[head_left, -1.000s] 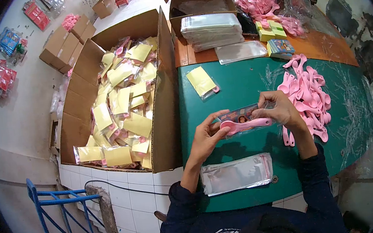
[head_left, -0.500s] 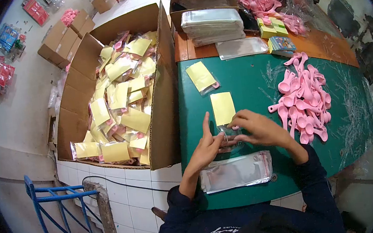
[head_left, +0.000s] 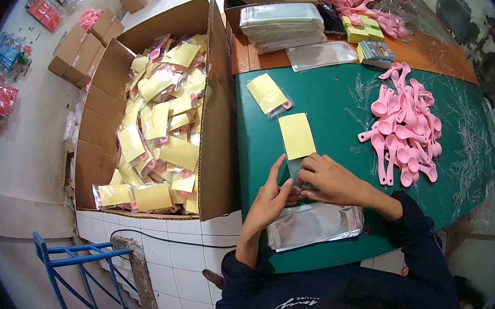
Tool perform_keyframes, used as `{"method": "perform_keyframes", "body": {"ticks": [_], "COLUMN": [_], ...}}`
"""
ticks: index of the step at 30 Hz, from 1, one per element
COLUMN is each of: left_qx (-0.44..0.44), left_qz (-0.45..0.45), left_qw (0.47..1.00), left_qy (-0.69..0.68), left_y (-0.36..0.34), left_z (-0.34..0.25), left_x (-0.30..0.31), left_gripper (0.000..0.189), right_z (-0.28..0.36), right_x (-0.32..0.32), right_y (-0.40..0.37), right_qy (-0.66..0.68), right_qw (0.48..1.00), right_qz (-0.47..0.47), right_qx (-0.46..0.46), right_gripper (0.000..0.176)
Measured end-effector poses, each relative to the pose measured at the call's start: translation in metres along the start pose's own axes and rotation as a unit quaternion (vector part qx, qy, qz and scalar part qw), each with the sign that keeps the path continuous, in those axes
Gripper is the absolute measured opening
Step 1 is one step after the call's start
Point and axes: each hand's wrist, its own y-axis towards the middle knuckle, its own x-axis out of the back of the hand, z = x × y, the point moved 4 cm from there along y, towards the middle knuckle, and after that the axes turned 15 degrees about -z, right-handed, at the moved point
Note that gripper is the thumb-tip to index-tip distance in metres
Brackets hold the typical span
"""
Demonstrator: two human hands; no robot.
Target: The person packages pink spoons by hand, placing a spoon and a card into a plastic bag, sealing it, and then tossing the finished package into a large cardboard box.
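Evidently, the room is showing a pale wall (head_left: 23,202) and white floor tiles (head_left: 173,277), with a green counter (head_left: 333,109) occupying its right side. A tall cardboard box (head_left: 220,121) is standing beside it, holding yellow-carded packets (head_left: 179,160). Pink spoons (head_left: 405,129) are lying heaped rightward; clear sleeves (head_left: 315,226) are lying stacked near the front edge. One packet (head_left: 298,136) is lying card-up just beyond the hands. The left hand (head_left: 268,204) is holding its forefinger outstretched; the right hand (head_left: 333,180) is bunching bent fingers at the packet's clear end, whether pinching it I cannot tell. Uneven tugging could crease that end; a careless wrist could scatter the sleeves.
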Motion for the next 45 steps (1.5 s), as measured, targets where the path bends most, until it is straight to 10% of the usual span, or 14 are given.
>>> {"method": "perform_keyframes", "body": {"ticks": [14,19,20,23,27,28,32,40,45], "left_qx": [-0.046,-0.014,-0.015,0.007,0.008,0.011,0.014,0.025,-0.154], "left_qz": [-0.083,-0.055,-0.044,-0.015,0.024,0.021,0.021,0.050,-0.028], "left_qw": [0.994,0.997,0.999,1.000,0.999,0.998,0.995,0.994,0.977], "left_qy": [0.045,-0.050,-0.021,0.007,-0.041,-0.056,-0.092,-0.094,0.144], "left_y": [0.017,0.017,0.018,0.016,0.022,0.020,0.019,0.009,0.006], "left_z": [0.003,0.010,0.010,0.005,0.015,0.013,0.001,-0.004,-0.013], "left_x": [-0.001,-0.003,0.000,-0.001,-0.002,-0.004,-0.007,-0.003,-0.008], "left_gripper": [0.051,0.039,0.035,0.029,0.024,0.023,0.024,0.020,0.017], "right_z": [0.007,-0.039,-0.063,-0.176,-0.168,-0.140,-0.038,-0.038,-0.046], "right_x": [0.004,0.105,0.139,0.240,0.232,0.201,0.056,0.021,0.025], "right_y": [-0.001,-0.017,-0.039,-0.090,-0.105,-0.087,-0.030,-0.034,-0.036], "right_qy": [0.140,0.311,0.346,0.049,-0.410,-0.302,0.028,0.131,0.207], "right_qw": [0.988,0.945,0.925,0.915,0.796,0.890,0.990,0.961,0.945], "right_qz": [0.047,0.102,0.016,-0.235,-0.067,-0.259,-0.102,-0.175,-0.151], "right_qx": [0.046,-0.028,-0.159,-0.323,-0.441,-0.224,-0.092,-0.169,-0.201], "right_gripper": [0.018,0.015,0.016,0.017,0.041,0.050,0.055,0.015,0.013]}}
